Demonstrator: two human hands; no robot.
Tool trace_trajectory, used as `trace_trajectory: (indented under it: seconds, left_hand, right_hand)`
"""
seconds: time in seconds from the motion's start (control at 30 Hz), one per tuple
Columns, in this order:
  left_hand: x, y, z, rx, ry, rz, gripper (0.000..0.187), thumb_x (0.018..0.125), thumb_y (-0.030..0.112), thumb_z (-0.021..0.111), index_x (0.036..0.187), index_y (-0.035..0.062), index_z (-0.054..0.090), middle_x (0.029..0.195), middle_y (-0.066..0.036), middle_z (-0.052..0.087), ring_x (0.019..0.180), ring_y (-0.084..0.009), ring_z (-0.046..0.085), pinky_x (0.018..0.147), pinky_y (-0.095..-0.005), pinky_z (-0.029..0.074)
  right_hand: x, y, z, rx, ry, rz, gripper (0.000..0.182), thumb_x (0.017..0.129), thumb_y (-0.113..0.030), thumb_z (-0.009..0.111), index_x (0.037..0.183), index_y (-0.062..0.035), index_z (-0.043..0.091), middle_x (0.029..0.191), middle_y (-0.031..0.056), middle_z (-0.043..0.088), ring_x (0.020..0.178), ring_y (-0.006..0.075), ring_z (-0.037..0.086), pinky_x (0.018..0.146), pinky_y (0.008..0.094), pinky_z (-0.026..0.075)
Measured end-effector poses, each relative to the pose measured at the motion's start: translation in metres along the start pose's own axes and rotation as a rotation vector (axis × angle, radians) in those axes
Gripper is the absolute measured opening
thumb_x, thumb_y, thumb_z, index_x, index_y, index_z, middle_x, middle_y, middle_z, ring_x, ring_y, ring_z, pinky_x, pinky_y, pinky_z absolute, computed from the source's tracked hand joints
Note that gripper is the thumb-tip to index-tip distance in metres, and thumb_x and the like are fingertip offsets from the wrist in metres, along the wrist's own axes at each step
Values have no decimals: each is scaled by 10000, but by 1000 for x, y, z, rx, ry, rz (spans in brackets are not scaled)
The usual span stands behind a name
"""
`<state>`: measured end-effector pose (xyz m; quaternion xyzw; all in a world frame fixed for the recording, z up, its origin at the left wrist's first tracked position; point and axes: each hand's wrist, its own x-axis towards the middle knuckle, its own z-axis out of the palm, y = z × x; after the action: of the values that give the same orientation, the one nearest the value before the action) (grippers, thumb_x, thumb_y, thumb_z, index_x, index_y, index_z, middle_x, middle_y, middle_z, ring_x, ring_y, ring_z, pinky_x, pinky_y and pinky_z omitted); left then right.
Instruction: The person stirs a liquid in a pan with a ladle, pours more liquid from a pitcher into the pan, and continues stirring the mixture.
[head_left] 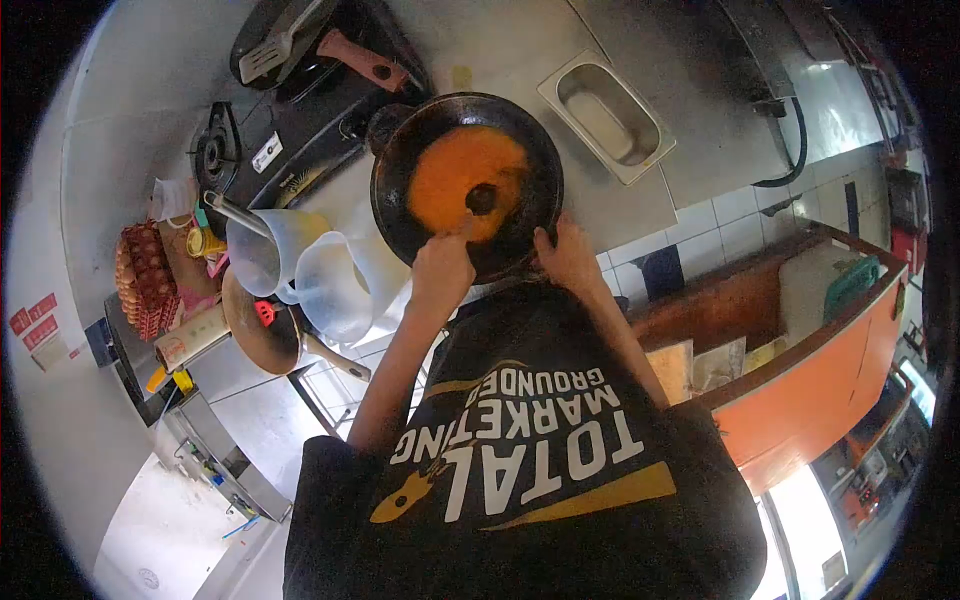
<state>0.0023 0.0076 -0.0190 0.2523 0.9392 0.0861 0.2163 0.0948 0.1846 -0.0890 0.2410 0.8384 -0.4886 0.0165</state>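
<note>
A round black pan point(385, 205) is held in front of my body, over the counter's edge. Inside it a thin orange layer point(450, 170) covers much of the bottom, with a dark round gap point(482, 199) near its lower right. My left hand point(443, 268) reaches over the near rim. Its fingers are curled, with one fingertip at the orange layer just below the gap; whether it pinches something is too small to tell. On the lower right rim my right hand point(568, 255) is closed, thumb on top.
Left of the pan are translucent pitchers point(338, 283), a frying pan point(262, 318) with a red utensil, and stacked egg trays point(148, 278). A black stove point(300, 130) is at upper left, with a slotted spatula point(268, 55). A metal container point(610, 115) sits on the counter's right.
</note>
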Motion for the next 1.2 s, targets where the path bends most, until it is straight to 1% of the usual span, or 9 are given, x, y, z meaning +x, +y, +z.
trace_trajectory:
  seconds: [0.23, 0.43, 0.53, 0.63, 0.67, 0.77, 0.87, 1.07, 1.2]
  left_hand:
    - [35, 2, 12, -24, -57, -36, 402, 838, 57, 470, 1210, 68, 621, 879, -273, 649, 888, -448, 635, 787, -528, 504]
    - [47, 1, -7, -436, 133, -120, 391, 831, 65, 481, 1183, 74, 651, 881, -243, 658, 979, -413, 627, 857, -485, 489]
    - [43, 12, 16, -207, 133, 67, 412, 820, 53, 488, 1206, 59, 633, 861, -254, 658, 930, -435, 637, 811, -494, 510]
    - [29, 39, 20, -31, -159, -82, 396, 850, 81, 489, 1225, 7, 591, 959, -278, 643, 911, -440, 642, 781, -515, 517]
    - [24, 44, 18, -90, -75, -67, 506, 814, 57, 524, 1317, 13, 505, 947, -286, 641, 862, -451, 647, 759, -528, 520]
    - [8, 38, 16, -13, -92, -58, 568, 784, 29, 543, 1347, 13, 466, 893, -276, 649, 829, -448, 652, 756, -536, 518]
    - [-5, 25, 4, -76, -79, 37, 568, 780, 8, 542, 1344, 28, 477, 850, -276, 649, 828, -435, 657, 755, -531, 521]
    - [49, 14, 15, -109, 229, 88, 479, 775, 6, 526, 1254, 15, 552, 793, -268, 638, 771, -448, 640, 684, -529, 513]
    - [51, 7, 17, -54, 107, 155, 473, 771, -3, 519, 1242, 0, 561, 790, -266, 634, 782, -454, 634, 701, -538, 508]
  right_hand:
    - [0, -9, -6, 95, -78, 53, 303, 856, -182, 594, 936, 103, 526, 817, 358, 608, 839, 521, 603, 732, 547, 497]
    - [2, -2, 0, 160, -77, 87, 276, 861, -159, 583, 964, 91, 531, 781, 327, 626, 800, 501, 624, 706, 537, 509]
    - [1, -1, 3, 140, -76, 138, 268, 865, -157, 576, 972, 85, 532, 784, 319, 632, 800, 502, 626, 714, 538, 508]
    - [-3, -25, -13, 125, -101, 185, 275, 866, -164, 575, 976, 84, 532, 820, 337, 625, 842, 509, 614, 742, 545, 500]
    - [0, -31, -18, 126, -103, 180, 279, 865, -167, 576, 976, 85, 531, 834, 346, 621, 860, 513, 609, 753, 548, 496]
    - [-2, -8, 2, -57, -46, 122, 284, 865, -172, 577, 999, 73, 535, 886, 348, 619, 897, 517, 594, 774, 553, 489]
    - [-1, -8, -2, 54, -23, 6, 300, 861, -179, 581, 1018, 72, 534, 905, 341, 621, 894, 520, 591, 780, 556, 484]
    - [-4, -17, -8, 114, -110, 173, 293, 853, -164, 577, 1034, 65, 547, 921, 345, 614, 918, 528, 578, 813, 561, 471]
    - [0, 5, 10, 136, -74, 149, 292, 857, -159, 572, 1043, 65, 551, 929, 342, 615, 926, 526, 578, 820, 557, 471]
